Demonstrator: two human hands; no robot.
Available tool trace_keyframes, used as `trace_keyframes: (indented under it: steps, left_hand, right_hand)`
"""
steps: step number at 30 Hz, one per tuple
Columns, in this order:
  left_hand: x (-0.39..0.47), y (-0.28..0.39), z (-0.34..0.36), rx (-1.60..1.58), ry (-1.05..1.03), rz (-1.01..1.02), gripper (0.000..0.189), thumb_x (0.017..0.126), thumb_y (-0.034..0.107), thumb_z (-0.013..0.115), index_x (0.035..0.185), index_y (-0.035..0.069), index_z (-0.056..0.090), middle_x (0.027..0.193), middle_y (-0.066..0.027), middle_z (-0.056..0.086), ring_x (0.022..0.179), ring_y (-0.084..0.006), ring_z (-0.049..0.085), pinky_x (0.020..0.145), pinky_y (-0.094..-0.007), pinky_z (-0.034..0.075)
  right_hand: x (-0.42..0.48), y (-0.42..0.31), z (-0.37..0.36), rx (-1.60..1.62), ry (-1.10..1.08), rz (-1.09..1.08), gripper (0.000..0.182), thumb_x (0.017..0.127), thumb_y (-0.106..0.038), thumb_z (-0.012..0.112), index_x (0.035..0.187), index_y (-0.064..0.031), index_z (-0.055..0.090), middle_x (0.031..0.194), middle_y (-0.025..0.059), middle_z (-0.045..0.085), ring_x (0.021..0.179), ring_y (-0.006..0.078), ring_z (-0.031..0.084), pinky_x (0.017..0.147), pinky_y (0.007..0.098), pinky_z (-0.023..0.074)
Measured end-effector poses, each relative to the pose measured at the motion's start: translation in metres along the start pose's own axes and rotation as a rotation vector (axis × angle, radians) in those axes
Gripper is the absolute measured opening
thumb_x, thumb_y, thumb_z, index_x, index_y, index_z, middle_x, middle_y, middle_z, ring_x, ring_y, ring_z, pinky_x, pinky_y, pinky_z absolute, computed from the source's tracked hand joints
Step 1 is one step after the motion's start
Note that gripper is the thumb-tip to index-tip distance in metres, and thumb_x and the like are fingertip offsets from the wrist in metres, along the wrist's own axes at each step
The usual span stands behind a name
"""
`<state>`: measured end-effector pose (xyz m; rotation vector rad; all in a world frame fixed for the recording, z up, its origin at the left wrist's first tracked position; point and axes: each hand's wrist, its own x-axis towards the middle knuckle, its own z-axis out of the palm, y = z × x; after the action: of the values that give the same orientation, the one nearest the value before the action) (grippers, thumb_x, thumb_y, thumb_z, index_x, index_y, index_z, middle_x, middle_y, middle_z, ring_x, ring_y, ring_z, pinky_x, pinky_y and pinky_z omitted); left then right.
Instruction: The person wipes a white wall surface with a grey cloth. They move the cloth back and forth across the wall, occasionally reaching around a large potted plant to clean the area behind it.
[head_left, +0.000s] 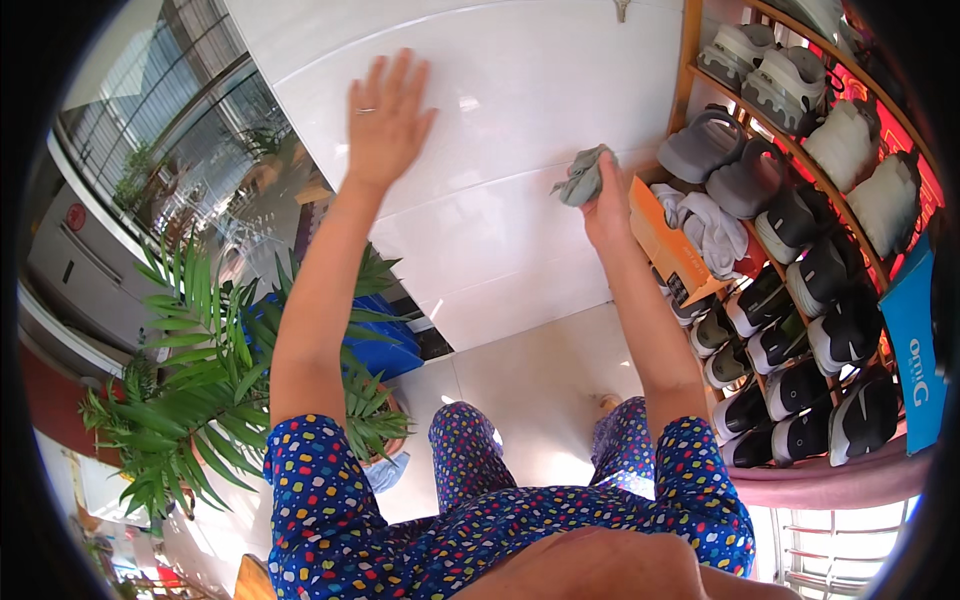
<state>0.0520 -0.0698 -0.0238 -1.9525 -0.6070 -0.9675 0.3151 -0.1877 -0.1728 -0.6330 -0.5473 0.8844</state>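
Observation:
Fingers spread, my left hand (388, 124) is held up at the white tiled wall (480, 90) and has nothing in it. A ring shows on one of its fingers. I cannot tell whether the palm touches the wall. Lower and to the right, my right hand (609, 199) grips a crumpled grey-green cloth (581, 178) between thumb and fingers. The cloth is in front of the wall, close to the shoe rack's (684, 75) left side. Most of the right fingers are hidden behind the cloth and thumb.
Several shoes (795, 82) fill the rack on my right. An orange shoebox (667, 240) holding white cloth (712, 232) juts out near my right forearm. A blue box (911, 345) stands farther right. On my left are potted palms (202, 360), a blue container (382, 337) and glass (217, 112).

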Motion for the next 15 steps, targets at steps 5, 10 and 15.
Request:
trace_keyframes:
  steps: [5,10,15]
  left_hand:
    - [-0.024,-0.078,0.028,0.267,0.026,-0.024,0.068,0.094,0.051,0.054,0.153,0.021,0.039,0.162,-0.0042,0.029,0.15,-0.0271,0.024,0.113,-0.0553,0.022]
    - [-0.021,-0.065,0.031,0.278,0.067,-0.042,0.067,0.093,0.049,0.055,0.152,0.021,0.042,0.16,-0.0047,0.033,0.149,-0.0267,0.025,0.116,-0.0528,0.017]
    - [-0.021,-0.066,0.034,0.285,0.098,-0.026,0.068,0.092,0.049,0.057,0.151,0.02,0.042,0.16,-0.0045,0.034,0.148,-0.0266,0.027,0.116,-0.052,0.018]
  right_hand:
    - [0.078,-0.051,0.009,-0.202,0.263,-0.348,0.074,0.091,-0.024,0.056,0.157,-0.0159,0.025,0.148,0.0078,0.028,0.135,0.0244,0.036,0.111,0.0435,0.0331]
    - [0.148,-0.04,0.012,-0.515,0.53,-0.818,0.055,0.09,-0.002,0.058,0.143,-0.0106,0.051,0.138,0.0127,0.034,0.124,0.0258,0.041,0.106,0.0358,0.0389]
    - [0.123,0.043,0.025,-0.801,0.432,-1.096,0.052,0.085,0.006,0.06,0.132,-0.0145,0.064,0.134,0.0106,0.041,0.119,0.0266,0.046,0.105,0.0359,0.0405]
